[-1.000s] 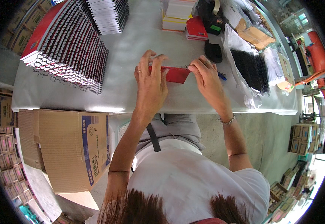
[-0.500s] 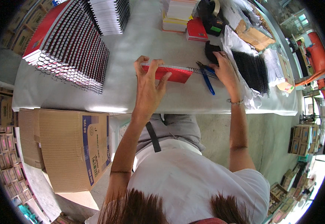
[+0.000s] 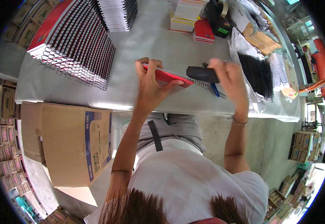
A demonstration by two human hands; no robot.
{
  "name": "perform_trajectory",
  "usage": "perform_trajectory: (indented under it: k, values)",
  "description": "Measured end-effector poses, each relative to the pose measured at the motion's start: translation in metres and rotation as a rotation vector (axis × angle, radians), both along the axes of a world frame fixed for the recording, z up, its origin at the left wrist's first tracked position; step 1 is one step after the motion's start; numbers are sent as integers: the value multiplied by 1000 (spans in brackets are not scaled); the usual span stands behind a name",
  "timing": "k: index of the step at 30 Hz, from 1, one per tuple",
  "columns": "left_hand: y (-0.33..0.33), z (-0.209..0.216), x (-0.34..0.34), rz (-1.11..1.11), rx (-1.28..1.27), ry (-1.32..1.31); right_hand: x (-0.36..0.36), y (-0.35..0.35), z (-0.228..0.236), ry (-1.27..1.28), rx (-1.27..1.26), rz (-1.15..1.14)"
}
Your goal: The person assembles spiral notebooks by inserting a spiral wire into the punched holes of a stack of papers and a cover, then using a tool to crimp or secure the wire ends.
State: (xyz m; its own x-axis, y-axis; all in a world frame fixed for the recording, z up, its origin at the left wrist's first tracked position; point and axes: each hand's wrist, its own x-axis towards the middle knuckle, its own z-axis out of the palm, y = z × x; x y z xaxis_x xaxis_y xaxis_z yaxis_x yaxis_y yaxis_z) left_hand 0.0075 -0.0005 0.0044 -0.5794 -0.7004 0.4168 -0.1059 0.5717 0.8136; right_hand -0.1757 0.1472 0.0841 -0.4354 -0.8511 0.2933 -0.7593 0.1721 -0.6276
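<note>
A red-covered notebook is gripped along its length by my left hand, thumb on the cover and fingers over the top edge. From the notebook's right end sticks out a dark wire spiral coil. My right hand, somewhat blurred, is closed on a thick black rounded piece, whose exact kind I cannot make out. It hovers just above the coil, and whether the two touch is unclear. Blue-handled pliers lie behind the coil, partly hidden by the black piece and my right hand.
Tall stacks of spiral-bound notebooks stand at the left. Small red books and a black tape dispenser sit at the back. Bundled black coils lie at right on white plastic. A cardboard box stands below the table's left front.
My right hand has picked up the black piece from the table and brought it nearer, over the coil. My left hand keeps its hold, and the notebook tilts more, its right end lower.
</note>
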Motion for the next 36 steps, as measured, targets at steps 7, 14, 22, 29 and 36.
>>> perform_trajectory:
  k: [7, 14, 22, 29, 36]
  values:
    - [0, -7, 1, -24, -27, 0, 25, -6, 9, -159, -130, -109]
    - [-2, -1, -4, -51, -31, 3, 19, -19, -9, 167, -8, -93]
    - [-7, -2, -5, -65, -33, 2, 20, -31, -21, 302, -95, -17]
    - [-1, -2, -2, -103, -53, 4, 19, -25, -22, 347, -132, -45]
    - [-6, -8, -3, -123, -111, 26, 31, -35, -6, 236, -52, -47]
